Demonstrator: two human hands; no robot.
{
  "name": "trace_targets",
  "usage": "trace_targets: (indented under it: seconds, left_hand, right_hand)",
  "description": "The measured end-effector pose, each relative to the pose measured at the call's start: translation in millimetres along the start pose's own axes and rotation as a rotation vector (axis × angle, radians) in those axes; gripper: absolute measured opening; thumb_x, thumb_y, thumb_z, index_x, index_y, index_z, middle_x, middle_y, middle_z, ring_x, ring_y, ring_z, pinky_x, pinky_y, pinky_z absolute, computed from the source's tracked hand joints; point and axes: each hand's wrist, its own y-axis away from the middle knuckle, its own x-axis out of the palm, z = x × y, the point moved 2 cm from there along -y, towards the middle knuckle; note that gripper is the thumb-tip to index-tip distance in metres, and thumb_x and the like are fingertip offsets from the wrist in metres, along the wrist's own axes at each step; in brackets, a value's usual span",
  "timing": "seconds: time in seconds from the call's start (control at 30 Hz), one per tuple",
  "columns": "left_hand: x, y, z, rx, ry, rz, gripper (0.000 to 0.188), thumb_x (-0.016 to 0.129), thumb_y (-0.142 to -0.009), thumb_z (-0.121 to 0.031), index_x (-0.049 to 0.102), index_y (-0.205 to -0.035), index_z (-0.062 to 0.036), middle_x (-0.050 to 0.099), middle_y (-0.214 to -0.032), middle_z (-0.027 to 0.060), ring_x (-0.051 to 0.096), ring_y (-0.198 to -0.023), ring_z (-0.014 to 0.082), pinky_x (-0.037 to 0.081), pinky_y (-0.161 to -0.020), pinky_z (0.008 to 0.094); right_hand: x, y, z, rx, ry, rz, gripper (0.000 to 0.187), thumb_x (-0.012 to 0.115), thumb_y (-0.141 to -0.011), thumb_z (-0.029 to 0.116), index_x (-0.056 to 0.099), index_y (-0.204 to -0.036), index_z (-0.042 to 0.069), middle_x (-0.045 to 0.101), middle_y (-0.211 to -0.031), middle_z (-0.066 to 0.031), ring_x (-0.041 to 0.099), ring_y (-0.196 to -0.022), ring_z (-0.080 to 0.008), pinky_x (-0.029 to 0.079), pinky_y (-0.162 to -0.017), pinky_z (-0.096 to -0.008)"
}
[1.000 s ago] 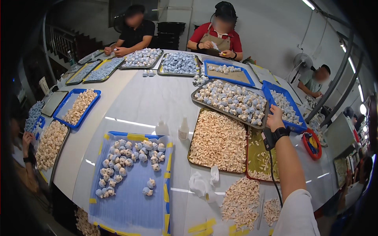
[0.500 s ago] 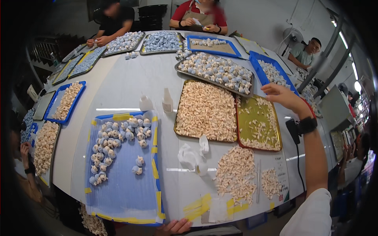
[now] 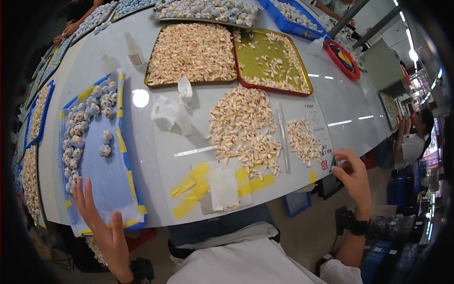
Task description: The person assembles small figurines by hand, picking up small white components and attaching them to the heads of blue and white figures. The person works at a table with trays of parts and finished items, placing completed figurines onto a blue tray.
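Note:
My left hand (image 3: pixel 105 232), fingers spread, hovers over the near end of a blue tray (image 3: pixel 106 175) lined with bluish sheet and edged in yellow tape. Small blue-and-cream figures (image 3: pixel 75 128) cluster along its left side, and two sit apart near the middle. My right hand (image 3: pixel 353 182) is raised by the table's right front edge, thumb and fingers apart, with nothing visible in it. Between my hands lie a large heap of small cream pointed pieces (image 3: pixel 243 125) and a smaller heap (image 3: pixel 303 143), separated by a thin rod-like tool (image 3: pixel 283 146).
Behind the heaps are a tray (image 3: pixel 182 84) full of cream pieces and a yellow tray (image 3: pixel 255 57) holding fewer. Crumpled tissue (image 3: pixel 170 114), a bottle (image 3: pixel 134 51), a white pad (image 3: pixel 223 190) and a red basket (image 3: pixel 353 73) are on the table. Other people sit around it.
My right hand has come back from the far trays to the front edge. My left hand has risen from the table edge over the blue tray. The view has tilted downward and shifted right.

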Motion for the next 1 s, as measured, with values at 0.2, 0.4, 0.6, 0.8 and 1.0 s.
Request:
trace_targets:
  seconds: [0.2, 0.4, 0.6, 0.8, 1.0]
  left_hand:
    - [14, -13, -1, -0.027, -0.004, 0.398, 0.054, 0.040, -0.087, -0.042, 0.037, -0.129, -0.0077, 0.026, -0.138, 0.0140, 0.021, -0.129, 0.0310, 0.017, -0.104, 0.0401]
    - [-12, -27, -7, -0.003, 0.092, 0.530, 0.045, 0.046, -0.085, -0.025, 0.040, -0.126, -0.0050, 0.032, -0.135, 0.0137, 0.028, -0.126, 0.0295, 0.021, -0.103, 0.0371]
    - [-38, -91, 38, 0.104, 0.175, 0.495, 0.035, 0.052, -0.081, -0.004, 0.048, -0.116, -0.0031, 0.049, -0.120, 0.0120, 0.046, -0.110, 0.0224, 0.033, -0.094, 0.0319]
    - [-14, -148, 48, 0.205, -0.028, 0.396, 0.032, 0.055, -0.083, -0.014, 0.046, -0.113, -0.0057, 0.047, -0.114, 0.0111, 0.046, -0.108, 0.0241, 0.035, -0.092, 0.0340]
    - [26, -167, 37, 0.273, -0.042, 0.292, 0.040, 0.061, -0.078, -0.018, 0.044, -0.112, -0.0079, 0.043, -0.117, 0.0176, 0.043, -0.109, 0.0326, 0.036, -0.092, 0.0367]
  right_hand:
    - [39, -32, 24, -0.275, 0.169, -0.041, 0.028, 0.061, -0.069, 0.006, 0.055, -0.097, 0.003, 0.053, -0.090, -0.0104, 0.051, -0.082, -0.0234, 0.041, -0.072, -0.0304]
    - [47, -57, 23, -0.247, 0.155, 0.021, 0.019, 0.059, -0.070, 0.003, 0.056, -0.089, 0.003, 0.051, -0.081, -0.0120, 0.053, -0.077, -0.0273, 0.041, -0.068, -0.0326]
    - [44, -67, 23, -0.309, 0.277, -0.019, 0.008, 0.059, -0.066, -0.001, 0.055, -0.072, -0.002, 0.052, -0.071, -0.0126, 0.054, -0.068, -0.0272, 0.041, -0.061, -0.0332]
    - [44, -67, 33, -0.314, 0.220, -0.069, 0.008, 0.058, -0.064, -0.002, 0.053, -0.070, -0.003, 0.048, -0.069, -0.0118, 0.049, -0.064, -0.0253, 0.040, -0.061, -0.0309]
    - [34, -68, 25, -0.294, 0.098, -0.238, 0.008, 0.058, -0.068, -0.002, 0.051, -0.072, -0.004, 0.051, -0.068, -0.0108, 0.050, -0.061, -0.0200, 0.040, -0.058, -0.0291]
